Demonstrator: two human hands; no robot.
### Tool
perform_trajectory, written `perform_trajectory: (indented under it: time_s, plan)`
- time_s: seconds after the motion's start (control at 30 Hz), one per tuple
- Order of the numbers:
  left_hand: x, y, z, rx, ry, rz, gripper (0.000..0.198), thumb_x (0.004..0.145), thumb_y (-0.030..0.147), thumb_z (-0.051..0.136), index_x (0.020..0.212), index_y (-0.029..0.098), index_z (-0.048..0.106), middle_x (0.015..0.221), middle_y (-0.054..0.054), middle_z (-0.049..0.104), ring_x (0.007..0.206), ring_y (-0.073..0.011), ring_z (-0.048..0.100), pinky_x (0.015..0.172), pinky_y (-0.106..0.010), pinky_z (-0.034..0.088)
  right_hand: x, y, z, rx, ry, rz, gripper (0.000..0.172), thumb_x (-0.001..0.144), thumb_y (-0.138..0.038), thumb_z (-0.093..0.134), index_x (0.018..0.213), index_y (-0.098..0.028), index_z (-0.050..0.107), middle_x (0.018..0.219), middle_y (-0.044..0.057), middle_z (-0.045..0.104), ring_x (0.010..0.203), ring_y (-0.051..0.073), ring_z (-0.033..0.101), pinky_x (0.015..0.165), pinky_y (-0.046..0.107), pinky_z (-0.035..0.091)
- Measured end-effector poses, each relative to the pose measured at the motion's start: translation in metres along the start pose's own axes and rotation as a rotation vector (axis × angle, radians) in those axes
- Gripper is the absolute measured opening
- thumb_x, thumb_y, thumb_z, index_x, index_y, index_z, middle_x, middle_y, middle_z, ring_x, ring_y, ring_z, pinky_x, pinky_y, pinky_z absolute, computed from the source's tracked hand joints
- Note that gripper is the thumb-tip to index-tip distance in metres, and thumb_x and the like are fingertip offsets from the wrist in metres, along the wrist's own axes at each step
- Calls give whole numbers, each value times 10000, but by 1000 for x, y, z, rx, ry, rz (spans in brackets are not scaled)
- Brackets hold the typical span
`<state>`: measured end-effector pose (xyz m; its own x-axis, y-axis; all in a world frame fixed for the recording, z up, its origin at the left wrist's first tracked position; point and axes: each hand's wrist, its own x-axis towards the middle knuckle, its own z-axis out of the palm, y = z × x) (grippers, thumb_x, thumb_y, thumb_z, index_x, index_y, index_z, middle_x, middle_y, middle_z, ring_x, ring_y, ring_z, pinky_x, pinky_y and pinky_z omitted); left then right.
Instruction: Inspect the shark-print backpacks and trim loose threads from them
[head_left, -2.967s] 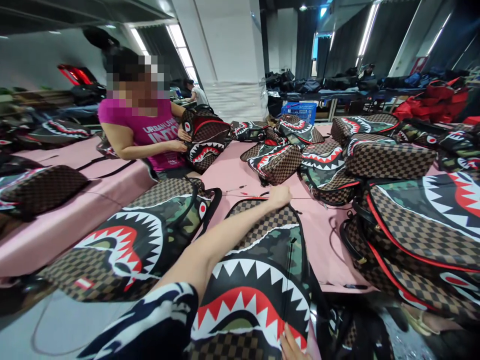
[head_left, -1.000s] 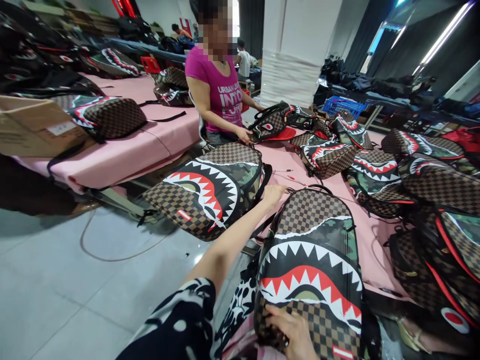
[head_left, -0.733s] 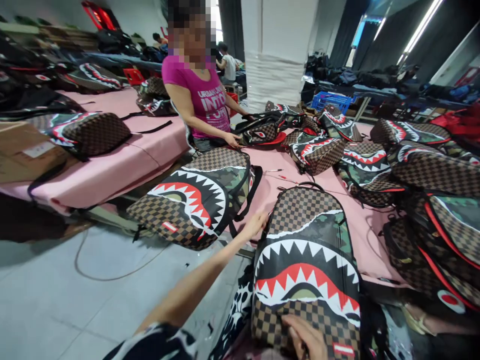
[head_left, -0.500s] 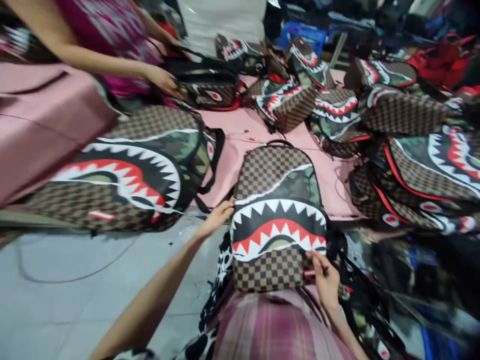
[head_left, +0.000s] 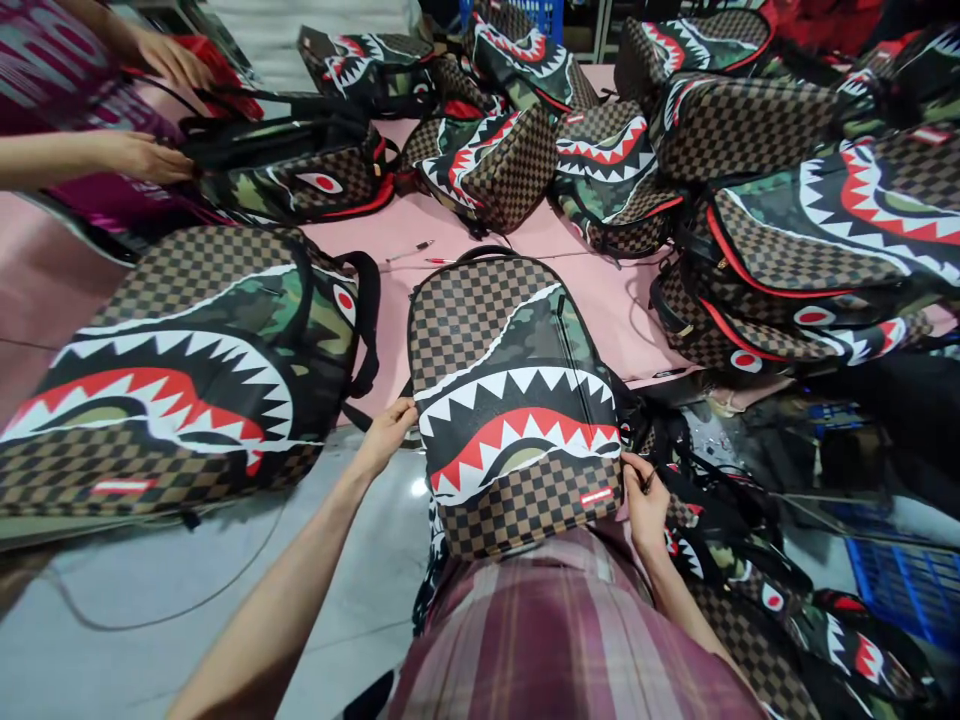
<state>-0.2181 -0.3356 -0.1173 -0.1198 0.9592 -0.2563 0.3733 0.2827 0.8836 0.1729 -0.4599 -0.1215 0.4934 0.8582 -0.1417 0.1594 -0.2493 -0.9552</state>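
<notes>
A brown checkered backpack (head_left: 510, 400) with a shark-mouth print and camouflage lies front-up over the near edge of the pink table (head_left: 600, 300), its bottom resting on my lap. My left hand (head_left: 388, 435) grips its left side at the level of the teeth. My right hand (head_left: 645, 495) pinches its lower right corner, fingers closed on the edge.
A second shark backpack (head_left: 180, 370) lies to the left, hanging off the table. Several more are piled at the back and right (head_left: 787, 230). A co-worker's hands (head_left: 142, 155) handle an open backpack at far left. Two pens (head_left: 420, 250) lie on the pink surface. More bags sit on the floor at right (head_left: 750, 590).
My view tilted down. My left hand slid from the top of the backpack down its left side. My right hand moved from the bottom front to the lower right corner.
</notes>
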Motion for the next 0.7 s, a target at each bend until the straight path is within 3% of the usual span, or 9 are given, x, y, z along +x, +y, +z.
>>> perform_trajectory:
  time_s: [0.2, 0.33, 0.43, 0.5, 0.7]
  plan:
    - [-2, 2, 3, -38, 21, -14, 346, 661, 517, 555, 704, 176, 516, 677, 36, 530, 662, -120, 488, 671, -208, 399, 27, -25, 6, -111, -117, -205, 224, 777, -323, 538, 909, -183, 653, 983, 64, 632, 919, 184, 568, 842, 325, 419]
    - [-3, 2, 4, -41, 36, -36, 329, 669, 500, 552, 719, 177, 512, 666, 37, 529, 659, -120, 487, 659, -207, 399, 59, -30, 17, -140, 12, -174, 187, 718, -323, 576, 750, -158, 660, 807, 52, 650, 775, 184, 578, 768, 319, 432]
    - [-2, 1, 4, -47, 41, -48, 326, 672, 491, 554, 743, 174, 525, 668, 34, 536, 662, -120, 490, 662, -209, 403, 67, -22, 11, -105, 110, -105, 279, 758, -353, 520, 823, -117, 654, 805, 80, 666, 771, 195, 595, 764, 339, 445]
    - [-2, 1, 5, -58, 40, -48, 335, 671, 496, 558, 753, 172, 528, 669, 37, 533, 657, -115, 486, 669, -208, 404, 58, -16, 0, -68, 96, -79, 326, 778, -375, 502, 891, -109, 654, 882, 99, 677, 834, 204, 610, 804, 352, 448]
    - [-3, 1, 6, -87, 37, -45, 380, 659, 536, 568, 737, 170, 501, 662, 35, 518, 645, -112, 475, 655, -209, 404, -3, -5, -26, -17, -145, 78, 353, 742, -396, 601, 992, -153, 661, 1050, 96, 660, 1004, 238, 588, 937, 417, 404]
